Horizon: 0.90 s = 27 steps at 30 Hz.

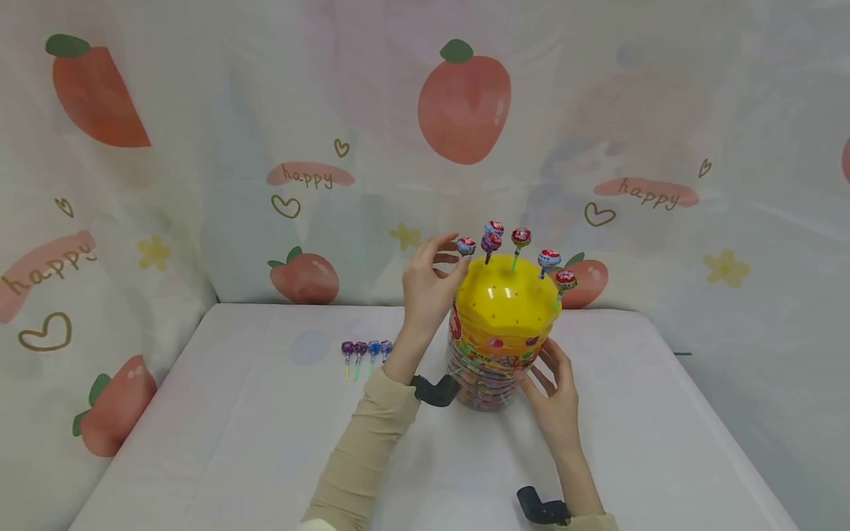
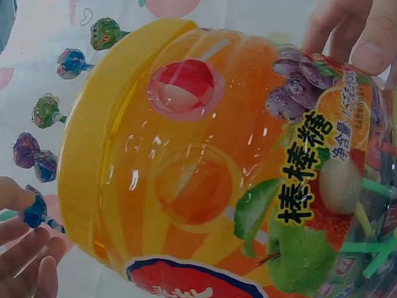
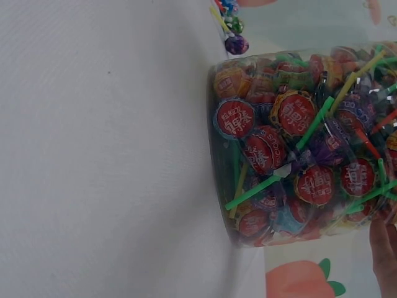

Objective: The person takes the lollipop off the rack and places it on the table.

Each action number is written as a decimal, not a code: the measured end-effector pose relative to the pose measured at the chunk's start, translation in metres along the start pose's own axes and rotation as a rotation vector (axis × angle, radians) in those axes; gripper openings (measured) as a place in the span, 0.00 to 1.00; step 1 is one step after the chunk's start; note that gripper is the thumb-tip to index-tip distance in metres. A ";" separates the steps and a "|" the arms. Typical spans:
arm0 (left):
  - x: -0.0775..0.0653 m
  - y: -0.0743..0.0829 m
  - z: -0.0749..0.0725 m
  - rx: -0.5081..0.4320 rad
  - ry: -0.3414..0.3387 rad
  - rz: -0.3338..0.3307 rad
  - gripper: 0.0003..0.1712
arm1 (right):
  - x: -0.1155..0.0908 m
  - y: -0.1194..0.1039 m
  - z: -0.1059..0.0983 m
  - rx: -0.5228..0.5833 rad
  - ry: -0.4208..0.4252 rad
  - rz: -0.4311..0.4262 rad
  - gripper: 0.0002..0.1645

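Observation:
A clear jar of lollipops with a yellow lid stands upright on the table. Several wrapped lollipops, among them a red-and-green one, stick up from small holes around the lid's far and right sides. At the lid's left edge my left hand pinches a blue-wrapped lollipop, whose stick end is right at the lid. My right hand holds the jar's right side, thumb in front and fingers curved behind. Lollipops with green and yellow sticks fill the jar's lower part.
Several loose lollipops lie in a row on the white table, left of the jar and partly behind my left forearm. A printed cloth backdrop hangs behind and beside the table.

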<state>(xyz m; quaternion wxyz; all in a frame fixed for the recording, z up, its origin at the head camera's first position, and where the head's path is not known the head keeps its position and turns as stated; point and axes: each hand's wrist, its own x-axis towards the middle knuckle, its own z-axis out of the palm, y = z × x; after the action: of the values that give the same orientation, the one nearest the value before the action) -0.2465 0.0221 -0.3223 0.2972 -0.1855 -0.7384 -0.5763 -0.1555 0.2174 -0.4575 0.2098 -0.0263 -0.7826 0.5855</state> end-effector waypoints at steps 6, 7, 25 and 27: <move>0.001 -0.002 0.004 -0.003 -0.002 -0.009 0.20 | 0.000 0.000 0.000 0.008 0.003 -0.011 0.44; 0.001 -0.002 0.004 -0.005 -0.001 -0.007 0.19 | 0.000 0.000 0.000 0.007 0.004 -0.012 0.44; 0.007 0.002 0.003 -0.070 0.062 0.061 0.17 | 0.000 0.000 0.000 0.011 0.000 -0.019 0.44; 0.007 0.003 0.002 -0.080 0.069 0.068 0.17 | 0.000 0.000 -0.001 0.010 0.001 -0.020 0.44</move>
<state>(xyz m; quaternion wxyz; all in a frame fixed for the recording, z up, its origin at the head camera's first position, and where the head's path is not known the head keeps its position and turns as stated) -0.2500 0.0245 -0.3159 0.3345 -0.2023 -0.6971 -0.6010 -0.1551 0.2179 -0.4577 0.2163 -0.0177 -0.7797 0.5874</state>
